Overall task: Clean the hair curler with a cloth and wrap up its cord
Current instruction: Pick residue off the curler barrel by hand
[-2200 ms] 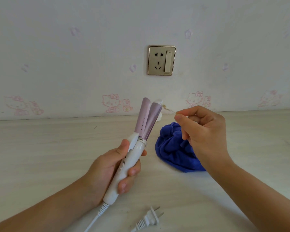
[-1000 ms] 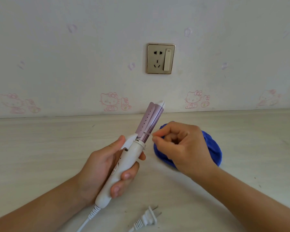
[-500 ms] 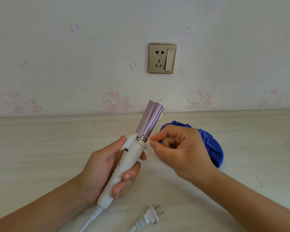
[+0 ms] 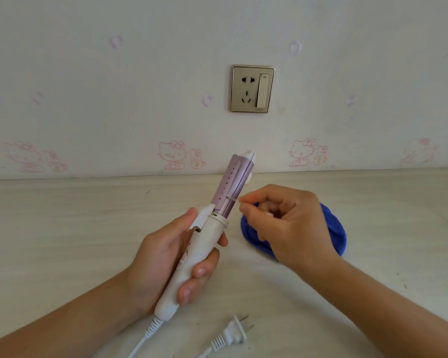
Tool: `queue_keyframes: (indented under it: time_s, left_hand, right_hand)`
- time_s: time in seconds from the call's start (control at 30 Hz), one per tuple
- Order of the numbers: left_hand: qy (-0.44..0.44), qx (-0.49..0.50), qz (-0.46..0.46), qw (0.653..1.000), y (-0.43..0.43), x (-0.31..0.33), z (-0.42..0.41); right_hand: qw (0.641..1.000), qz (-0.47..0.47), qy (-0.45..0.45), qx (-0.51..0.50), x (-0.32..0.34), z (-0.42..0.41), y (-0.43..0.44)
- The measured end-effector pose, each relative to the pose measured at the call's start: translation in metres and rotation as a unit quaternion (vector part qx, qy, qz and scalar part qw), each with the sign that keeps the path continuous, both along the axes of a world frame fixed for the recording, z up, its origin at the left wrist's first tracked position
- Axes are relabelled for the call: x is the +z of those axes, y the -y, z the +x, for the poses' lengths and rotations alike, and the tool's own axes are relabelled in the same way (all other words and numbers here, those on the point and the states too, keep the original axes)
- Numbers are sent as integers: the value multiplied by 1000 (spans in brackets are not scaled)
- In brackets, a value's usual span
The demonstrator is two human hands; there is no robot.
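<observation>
My left hand (image 4: 161, 262) grips the white handle of the hair curler (image 4: 229, 184), holding it tilted with its lilac barrel pointing up and to the right. My right hand (image 4: 290, 228) pinches a thin white stick (image 4: 233, 199) between thumb and forefinger, its tip touching the barrel's lower part. The blue cloth (image 4: 334, 228) lies bunched on the table behind my right hand, partly hidden by it. The white cord (image 4: 145, 339) runs from the handle's end out of the bottom of the frame. Its plug (image 4: 234, 334) lies loose on the table near the front.
The pale wooden table (image 4: 62, 228) meets a patterned wall at the back. A gold wall socket with a switch (image 4: 252, 89) sits on the wall above the curler's tip.
My right hand came down from beside the curler's tip to the base of the barrel, then slid the stick slightly up. The curler's clamp has closed. The cloth has not moved.
</observation>
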State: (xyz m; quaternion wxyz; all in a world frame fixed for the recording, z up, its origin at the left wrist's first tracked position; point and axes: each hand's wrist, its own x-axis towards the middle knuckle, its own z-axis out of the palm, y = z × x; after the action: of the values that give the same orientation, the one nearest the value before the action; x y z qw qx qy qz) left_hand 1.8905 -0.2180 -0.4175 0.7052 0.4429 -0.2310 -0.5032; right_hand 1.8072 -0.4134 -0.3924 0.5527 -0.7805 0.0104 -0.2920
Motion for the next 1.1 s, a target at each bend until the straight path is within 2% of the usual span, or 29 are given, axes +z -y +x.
queue_keyframes:
  time_s: [0.1, 0.37, 0.6, 0.77, 0.97, 1.1]
  left_hand:
    - [14, 10, 6, 1000, 2, 0, -1]
    - [64, 33, 29, 997, 4, 0, -7]
    - [94, 30, 32, 995, 3, 1, -13]
    - [135, 38, 77, 987, 5, 1, -18]
    - [101, 55, 43, 992, 2, 2, -15]
    - [114, 60, 59, 990, 5, 2, -16]
  right_hand:
    - [999, -30, 8, -41, 3, 2, 5]
    - [998, -55, 12, -38, -3, 2, 1]
    - [993, -75, 82, -41, -3, -1, 1]
    - [988, -17, 101, -115, 10, 4, 29]
    - [993, -103, 48, 29, -16, 1, -4]
    - [994, -97, 51, -9, -5, 3, 8]
